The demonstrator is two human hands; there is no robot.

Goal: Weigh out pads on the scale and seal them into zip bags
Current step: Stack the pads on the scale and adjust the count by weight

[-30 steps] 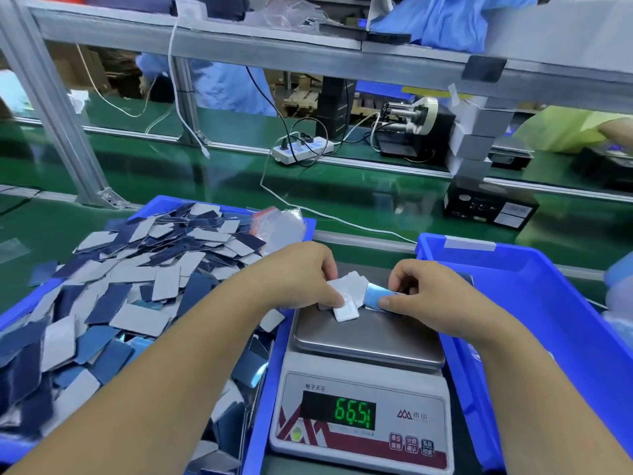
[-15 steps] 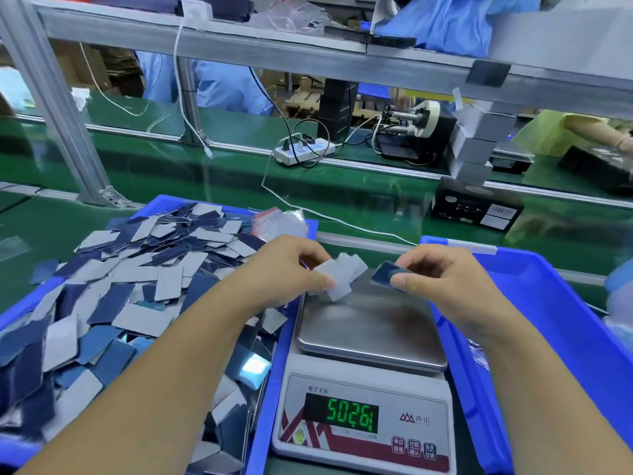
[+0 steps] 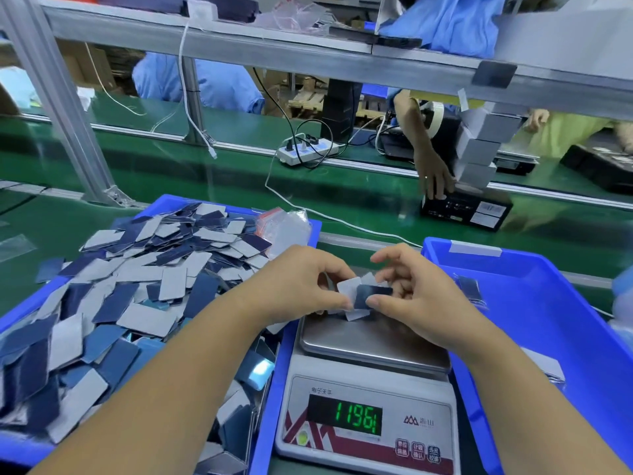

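Observation:
A white digital scale (image 3: 368,419) with a steel pan (image 3: 373,341) stands in front of me; its green display shows digits. Just above the back of the pan, my left hand (image 3: 294,286) pinches a small fan of grey-white pads (image 3: 349,291). My right hand (image 3: 416,296) pinches a dark blue pad (image 3: 371,294) against that fan. A blue bin (image 3: 20,313) on the left is heaped with several blue and grey pads (image 3: 137,289). Clear zip bags with red strips (image 3: 284,228) lie at the bin's back right corner.
A second blue bin (image 3: 548,320) on the right holds a few filled bags. Beyond is a green conveyor belt (image 3: 205,186) with a power strip (image 3: 305,150), cables and a black box (image 3: 466,209) that another person's hand touches. An aluminium frame post (image 3: 58,108) stands at the left.
Both hands have come together over the scale, and the blue pad in my right hand now meets the pads in my left. The display reading has changed. A person's arm now reaches the black box.

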